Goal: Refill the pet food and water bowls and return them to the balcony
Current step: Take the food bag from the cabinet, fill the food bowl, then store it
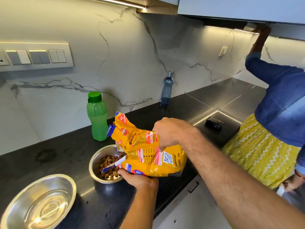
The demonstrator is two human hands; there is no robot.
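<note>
On the dark counter [49,156] a yellow bag of pet food [148,151] is tipped on its side, its torn mouth hanging over a steel bowl [97,164] that already holds a layer of brown kibble [109,167]. The right hand [171,133] grips the bag from above, fingers curled into the crumpled middle. The left hand [138,177] holds the bag from below near its open end, thumb pressed on the lower edge just beside the bowl's rim. A second, wider steel bowl [39,204] sits nearer the counter's front edge to the left, with what looks like water in it. A green bottle [97,116] stands upright just behind the bag, and a grey-blue bottle [166,88] stands against the marble wall. To the right, another person in a blue sleeve [280,90] reaches up under the cabinet.
</note>
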